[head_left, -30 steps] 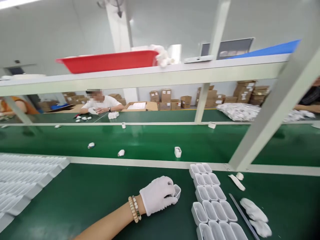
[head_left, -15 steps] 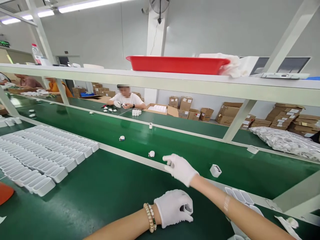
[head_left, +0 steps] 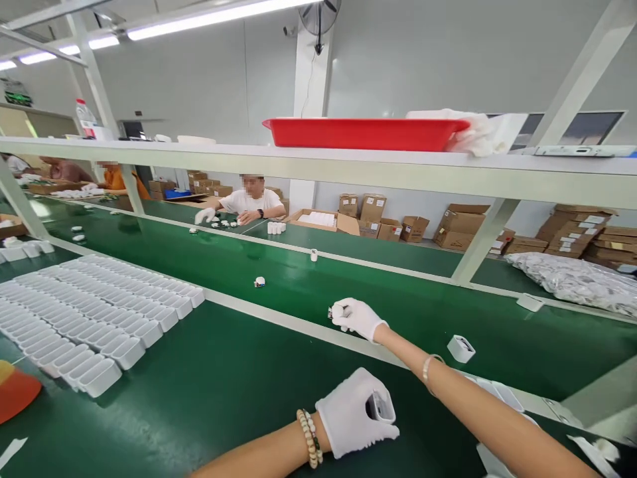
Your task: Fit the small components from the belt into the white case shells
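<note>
My left hand [head_left: 355, 415], in a white glove with a bead bracelet at the wrist, is closed around a small white open casing [head_left: 381, 406] just above the green table. My right hand [head_left: 357, 317], also gloved, reaches out over the white rail onto the green conveyor belt [head_left: 398, 312] and pinches a small white part [head_left: 336, 311] there. Another white casing [head_left: 460, 348] lies on the belt to the right of that arm. One more small white part [head_left: 259, 282] sits on the belt further left.
Rows of white casings [head_left: 94, 309] cover the table at left. More white casings [head_left: 497, 395] lie under my right arm. A red bin [head_left: 365, 133] rests on the overhead shelf. A person [head_left: 251, 202] works across the belt; cardboard boxes [head_left: 448, 232] and a bag of white parts [head_left: 572, 282] lie behind.
My right hand has come into view, reached out onto the belt and closed on the small white part. The left hand kept its casing. My view swung left and up.
</note>
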A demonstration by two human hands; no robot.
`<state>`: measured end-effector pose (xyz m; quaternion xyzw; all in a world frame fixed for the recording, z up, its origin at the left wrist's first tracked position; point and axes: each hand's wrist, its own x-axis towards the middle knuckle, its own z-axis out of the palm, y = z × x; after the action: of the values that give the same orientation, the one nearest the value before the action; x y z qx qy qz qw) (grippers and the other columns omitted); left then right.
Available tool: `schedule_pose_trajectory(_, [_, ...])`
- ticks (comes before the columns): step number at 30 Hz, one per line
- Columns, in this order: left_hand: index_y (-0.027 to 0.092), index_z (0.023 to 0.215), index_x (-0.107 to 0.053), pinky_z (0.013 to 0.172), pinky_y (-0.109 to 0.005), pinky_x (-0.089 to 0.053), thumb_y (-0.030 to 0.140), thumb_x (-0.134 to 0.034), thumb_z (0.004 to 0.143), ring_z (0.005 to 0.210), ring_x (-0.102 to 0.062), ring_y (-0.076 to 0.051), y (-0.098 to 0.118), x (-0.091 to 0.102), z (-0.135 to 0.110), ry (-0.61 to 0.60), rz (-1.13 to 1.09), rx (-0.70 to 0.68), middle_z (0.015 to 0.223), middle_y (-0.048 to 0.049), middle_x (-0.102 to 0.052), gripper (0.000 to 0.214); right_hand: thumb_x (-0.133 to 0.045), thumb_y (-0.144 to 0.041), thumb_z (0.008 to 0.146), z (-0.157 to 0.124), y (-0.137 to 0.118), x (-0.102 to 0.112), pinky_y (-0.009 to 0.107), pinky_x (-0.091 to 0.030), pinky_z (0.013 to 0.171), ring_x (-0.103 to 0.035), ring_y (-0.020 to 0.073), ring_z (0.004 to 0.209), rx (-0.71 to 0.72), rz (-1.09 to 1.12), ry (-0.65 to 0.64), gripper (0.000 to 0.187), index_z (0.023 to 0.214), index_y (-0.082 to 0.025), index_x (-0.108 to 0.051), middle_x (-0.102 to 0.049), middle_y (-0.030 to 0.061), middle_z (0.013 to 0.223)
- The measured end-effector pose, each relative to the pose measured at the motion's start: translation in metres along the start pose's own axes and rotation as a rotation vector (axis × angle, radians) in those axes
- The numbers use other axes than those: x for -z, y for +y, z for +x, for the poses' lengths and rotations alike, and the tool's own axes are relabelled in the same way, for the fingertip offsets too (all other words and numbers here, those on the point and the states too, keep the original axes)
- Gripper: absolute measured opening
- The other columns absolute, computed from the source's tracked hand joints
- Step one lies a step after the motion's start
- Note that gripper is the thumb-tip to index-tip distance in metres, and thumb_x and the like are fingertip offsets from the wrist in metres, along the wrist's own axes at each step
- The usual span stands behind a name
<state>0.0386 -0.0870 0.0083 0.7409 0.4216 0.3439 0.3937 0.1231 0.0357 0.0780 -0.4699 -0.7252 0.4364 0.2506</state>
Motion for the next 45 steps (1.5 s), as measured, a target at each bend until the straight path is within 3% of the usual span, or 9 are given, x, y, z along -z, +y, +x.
schedule_pose_trajectory(6, [0.021,0.088,-0.062,0.074,-0.029,-0.053,0.009,-0.078,0.065,0.076,-0.062,-0.015,0.004,-0.002,-0.011,0.119,-0.079,-0.124,0.091,-0.0011,-0.065,0.030,-0.082,-0.043,0.061,-0.116,0.034,0.059,0.036,-0.058,0.070,-0.070,0.0249,0.084,-0.014,0.151,0.147,0.045,0.094,-0.020,-0.062,-0.074,0.0067,0.092])
schedule_pose_trajectory(9, [0.024,0.107,-0.062,0.089,-0.036,-0.053,0.010,-0.079,0.065,0.093,-0.066,-0.021,0.004,-0.005,-0.017,0.154,-0.008,-0.204,0.105,-0.0034,-0.068,0.047,-0.077,-0.043,0.068,-0.177,0.040,0.054,0.040,-0.057,0.084,-0.070,0.0254,0.091,-0.056,0.147,0.199,0.044,0.104,-0.021,-0.064,-0.075,0.0070,0.095])
schedule_pose_trajectory(12, [0.027,0.120,-0.060,0.096,-0.038,-0.052,0.011,-0.079,0.067,0.103,-0.066,-0.023,0.001,-0.007,-0.021,0.142,0.057,-0.266,0.114,-0.0046,-0.068,0.059,-0.073,-0.040,0.073,-0.205,0.041,0.035,0.039,-0.057,0.078,-0.068,0.0223,0.079,-0.154,0.017,0.202,0.044,0.112,-0.023,-0.067,-0.074,0.0042,0.087])
schedule_pose_trajectory(21, [0.029,0.127,-0.055,0.096,-0.042,-0.054,0.021,-0.078,0.075,0.106,-0.066,-0.025,0.000,-0.001,-0.026,0.086,0.164,-0.293,0.118,-0.0068,-0.068,0.058,-0.067,-0.023,0.076,-0.201,0.037,0.020,0.033,-0.053,0.067,-0.060,0.0192,0.069,-0.108,-0.270,0.067,0.030,0.106,-0.028,-0.071,-0.065,-0.0002,0.076])
schedule_pose_trajectory(32, [0.028,0.129,-0.052,0.087,-0.038,-0.056,0.019,-0.071,0.080,0.097,-0.067,-0.023,0.003,-0.001,-0.026,0.068,0.236,-0.367,0.106,-0.0059,-0.069,0.053,-0.061,-0.025,0.079,-0.206,0.032,0.013,0.030,-0.048,0.065,-0.056,0.0179,0.069,-0.153,-0.268,0.027,0.003,0.082,-0.024,-0.059,-0.061,0.0004,0.078])
schedule_pose_trajectory(38, [0.028,0.124,-0.056,0.085,-0.037,-0.055,0.021,-0.067,0.082,0.093,-0.068,-0.023,0.010,0.001,-0.025,0.025,0.259,-0.297,0.100,-0.0048,-0.071,0.044,-0.058,-0.020,0.081,-0.204,0.029,0.013,0.026,-0.043,0.061,-0.051,0.0146,0.062,-0.103,-0.215,-0.001,0.013,0.072,-0.023,-0.049,-0.055,-0.0031,0.069])
schedule_pose_trajectory(42, [0.028,0.123,-0.058,0.084,-0.036,-0.056,0.022,-0.070,0.080,0.095,-0.068,-0.024,0.011,0.001,-0.026,0.012,0.253,-0.305,0.102,-0.0053,-0.071,0.045,-0.057,-0.028,0.086,-0.200,0.032,0.010,0.027,-0.044,0.061,-0.049,0.0144,0.062,-0.088,-0.115,-0.058,0.012,0.076,-0.023,-0.053,-0.052,-0.0042,0.067])
schedule_pose_trajectory(44, [0.028,0.123,-0.058,0.085,-0.037,-0.056,0.024,-0.072,0.080,0.097,-0.068,-0.024,0.010,0.001,-0.026,0.019,0.241,-0.296,0.105,-0.0058,-0.071,0.045,-0.061,-0.029,0.084,-0.198,0.036,0.007,0.029,-0.047,0.066,-0.052,0.0158,0.066,-0.116,-0.082,-0.044,0.008,0.089,-0.024,-0.060,-0.054,-0.0039,0.071])
schedule_pose_trajectory(45, [0.028,0.123,-0.059,0.086,-0.038,-0.056,0.025,-0.073,0.079,0.098,-0.068,-0.025,0.010,0.001,-0.027,0.027,0.229,-0.286,0.107,-0.0059,-0.071,0.046,-0.066,-0.028,0.081,-0.197,0.038,0.005,0.030,-0.049,0.069,-0.054,0.0170,0.069,-0.146,-0.086,-0.018,0.023,0.103,-0.024,-0.061,-0.056,-0.0036,0.074])
